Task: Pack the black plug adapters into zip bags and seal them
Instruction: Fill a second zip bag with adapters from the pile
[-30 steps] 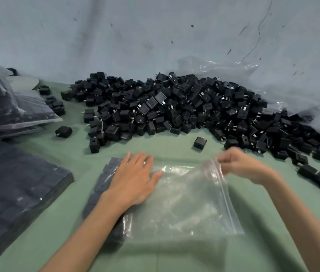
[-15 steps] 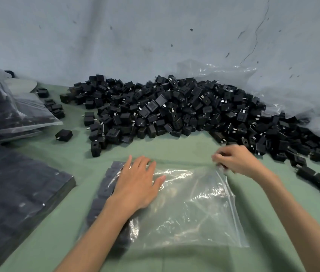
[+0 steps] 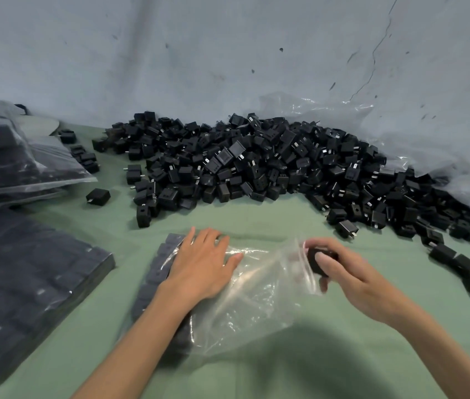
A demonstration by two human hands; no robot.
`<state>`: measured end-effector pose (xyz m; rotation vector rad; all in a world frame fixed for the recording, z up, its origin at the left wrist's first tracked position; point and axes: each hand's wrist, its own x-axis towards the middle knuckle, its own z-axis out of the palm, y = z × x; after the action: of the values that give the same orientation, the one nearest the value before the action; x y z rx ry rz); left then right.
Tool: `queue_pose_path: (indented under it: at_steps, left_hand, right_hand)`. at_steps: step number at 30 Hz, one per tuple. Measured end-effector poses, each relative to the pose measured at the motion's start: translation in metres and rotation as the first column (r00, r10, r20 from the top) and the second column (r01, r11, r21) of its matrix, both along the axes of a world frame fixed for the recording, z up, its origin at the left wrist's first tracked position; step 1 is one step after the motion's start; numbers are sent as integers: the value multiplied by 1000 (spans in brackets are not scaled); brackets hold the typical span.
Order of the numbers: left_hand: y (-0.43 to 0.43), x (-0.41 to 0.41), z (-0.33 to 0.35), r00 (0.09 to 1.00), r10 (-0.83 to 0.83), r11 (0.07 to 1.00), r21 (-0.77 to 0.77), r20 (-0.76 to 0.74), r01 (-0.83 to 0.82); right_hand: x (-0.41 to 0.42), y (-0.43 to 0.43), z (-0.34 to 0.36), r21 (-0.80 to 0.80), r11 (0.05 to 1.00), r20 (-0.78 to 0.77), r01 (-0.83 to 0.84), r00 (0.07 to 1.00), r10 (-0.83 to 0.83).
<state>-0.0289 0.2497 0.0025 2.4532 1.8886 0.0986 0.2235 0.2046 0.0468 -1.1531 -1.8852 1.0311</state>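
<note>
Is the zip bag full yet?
Partly: zip bag holds packed adapters only under the left hand; the rest is clear.

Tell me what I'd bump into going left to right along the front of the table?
Full flat bag → left hand → black adapter gripped by the right hand → loose adapters near the right edge.

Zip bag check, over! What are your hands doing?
Left hand flat on the zip bag. Right hand grips one black plug adapter at the bag's mouth. Nothing in the way.
</note>
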Motion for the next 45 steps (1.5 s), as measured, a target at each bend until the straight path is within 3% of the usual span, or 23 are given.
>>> queue_pose_path:
  at_steps: [2,3,4,6,8,10,14,19,21,23,25,27,31,34,39,42,45]
  left_hand:
    - [0,0,0,1000,0,1000,-5,0,0]
    - [0,0,1,1000,0,1000,-7,2,0]
    - [-1,0,1,1000,1,1000,-10,4,-1]
    - [-1,0,2,1000,3,1000,-17,7,-2]
    - [-1,0,3,1000,0,1000,-20,6,0]
    - [-1,0,3,1000,0,1000,-20,6,0]
    - [-1,0,2,1000,-3,1000,-19,9,4]
    - [0,0,1,1000,-3,1000,-4,27,3]
    - [1,0,0,1000,-1,1000,-4,30,2]
    - [1,-1,0,999,3,1000,-10,43,-3]
    - [3,-1,1,996,8,1000,-25,83,-6]
    - [4,-1,3,986,17,998,-60,166,-7]
    - [9,-4,11,896,78,987,-164,438,-5]
    - [10,-6,15,810,130,981,-194,572,-20]
    - [8,-4,10,875,125,986,-158,467,-57]
    - [11,-4,5,876,127,989,-129,465,-75]
    - [11,-4,3,868,119,992,-98,482,-82]
  right_hand:
    - [-1,4,3,324,942,208,85,965,-158]
    - [-1,5,3,355,933,216,61,965,-146]
    - [0,5,1,296,955,198,14,977,-76]
    - [0,3,-5,-27,997,3,-78,997,78]
    - [6,1,-16,-264,963,-169,-52,986,7]
    - [13,2,-24,-345,938,-107,0,993,-39]
    - [21,6,-19,-426,898,0,-111,992,122]
    - [0,15,-4,-228,953,-46,-197,980,192]
    - [-13,18,-5,-205,944,145,-259,946,291]
    - [-20,21,-10,-229,910,364,-345,837,409]
    - [-23,23,-12,-315,880,418,-356,780,466]
    - [-29,22,-10,-341,856,370,-390,781,503]
    - [-48,12,-3,-346,776,83,-527,807,585]
    - [-59,11,-8,-210,799,244,-564,761,602]
    - [-78,20,-18,-32,792,237,-610,765,599]
    - [-83,22,-31,-74,783,118,-617,774,622]
    - [-83,20,-37,-48,779,220,-625,754,618]
